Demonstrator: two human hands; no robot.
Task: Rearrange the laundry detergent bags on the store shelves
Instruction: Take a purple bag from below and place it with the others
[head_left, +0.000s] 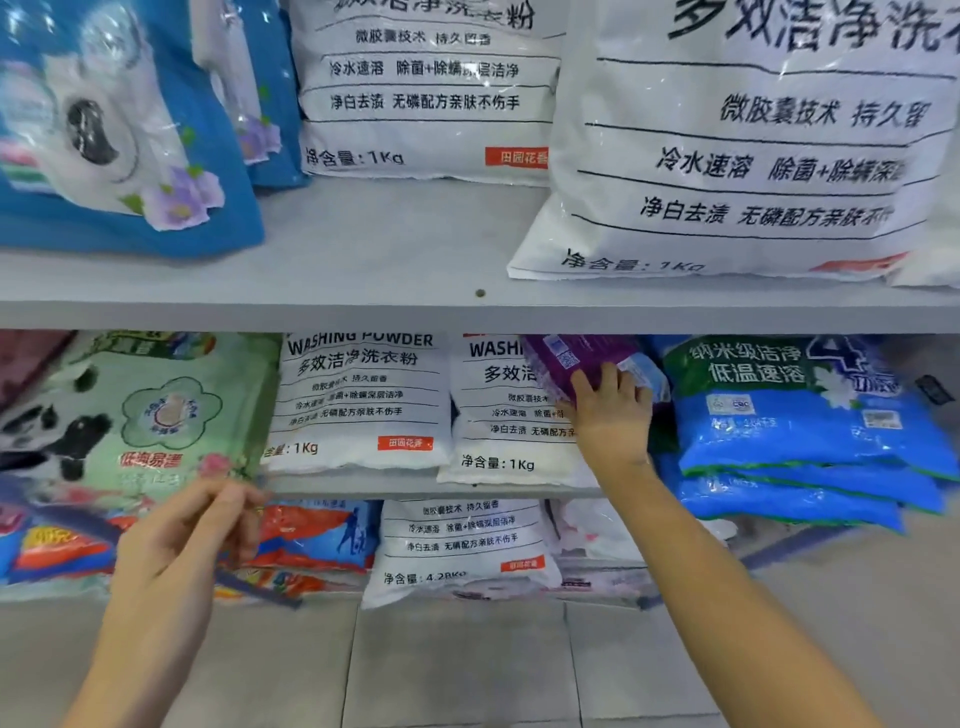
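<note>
Fingers (610, 376) of the right hand (613, 415) are curled over the lower end of a purple bag (576, 353), with the thumb set against its left side, so the bag is gripped rather than merely touched. The bag is found tilted on the middle shelf (415, 486), just above and behind the fingertips. It leans across a white bag (498, 415) left of the thumb and sits beside stacked blue bags (810, 431) right of the little finger. The left hand (182, 540) is loosely curled with nothing in it, its fingertips near the lower corner of a green bag (156, 415). The purple bag is judged to be a soft, powder-filled pouch with a slick film skin, so sagging and shifting contents are to be expected if it is lifted by one end. A firmer hold is likely at the sealed edge, or with a palm placed under the body.
</note>
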